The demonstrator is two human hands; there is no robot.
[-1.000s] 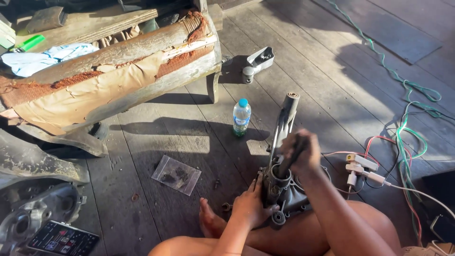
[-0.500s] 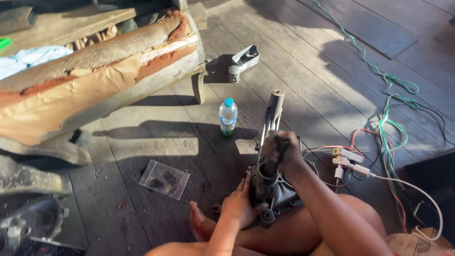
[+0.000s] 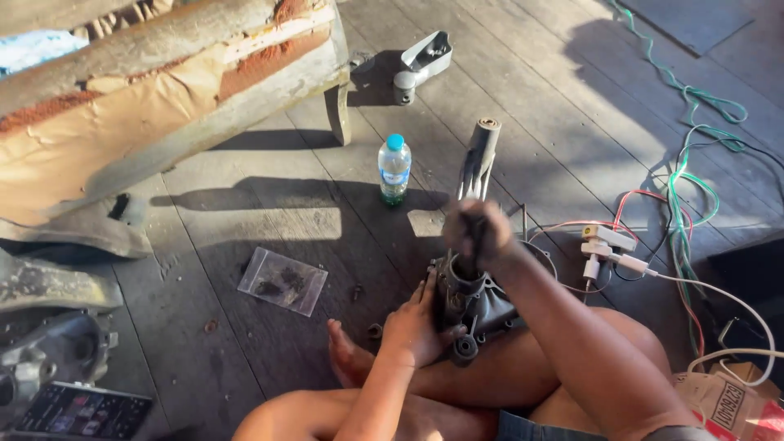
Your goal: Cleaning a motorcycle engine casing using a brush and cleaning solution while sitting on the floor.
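A dark grey metal engine housing [image 3: 475,304] stands on the wooden floor between my legs, with a long grey shaft [image 3: 478,159] sticking up from it toward the far side. My left hand [image 3: 415,325] presses against the housing's left side and steadies it. My right hand [image 3: 480,233] is a closed, greasy fist on a dark tool or part at the top of the housing, just below the shaft. What exactly the fist holds is hidden.
A water bottle with a blue cap [image 3: 394,169] stands beyond the housing. A small clear bag of parts [image 3: 282,281] lies to the left. Cables and white plugs [image 3: 608,249] trail at right. A worn wooden bench [image 3: 163,106], a metal part [image 3: 423,59], an engine piece [image 3: 49,359] and a phone [image 3: 77,410] surround.
The view has shifted, so everything sits higher and more leftward in frame. My right fist stays on the housing top and has moved slightly; my left hand keeps steadying the housing.
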